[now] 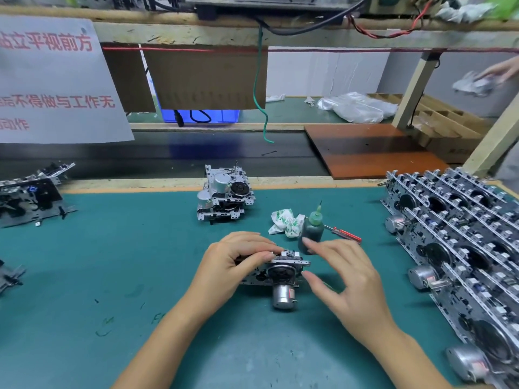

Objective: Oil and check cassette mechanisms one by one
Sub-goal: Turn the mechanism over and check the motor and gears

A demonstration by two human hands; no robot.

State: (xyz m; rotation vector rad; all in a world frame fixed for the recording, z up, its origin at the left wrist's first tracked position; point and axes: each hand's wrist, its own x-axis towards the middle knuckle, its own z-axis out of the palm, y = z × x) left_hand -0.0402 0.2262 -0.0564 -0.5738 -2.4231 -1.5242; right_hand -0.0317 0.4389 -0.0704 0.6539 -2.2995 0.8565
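Centrally, 1 cassette mechanism (276, 272) lies on the green mat (112, 262), long axis running left to right, its motor toward the person. The left hand (238, 259) grips its left end, fingers curled over the top edge. Just right, the right hand (345, 273) hovers, thumb and forefinger apart, holding nothing. Beyond those fingertips stands the oil bottle (313, 228).

Cassette mechanism (273, 272): bright stamped metal frame w/ black plastic parts, brushed-metal motor can. Oil bottle (312, 230): dark translucent plastic, green tip. Mat (140, 262): matt teal, prob. felt-like. Rag (285, 222): crumpled printed cloth or paper. Screwdriver (346, 235): glossy red plastic handle.
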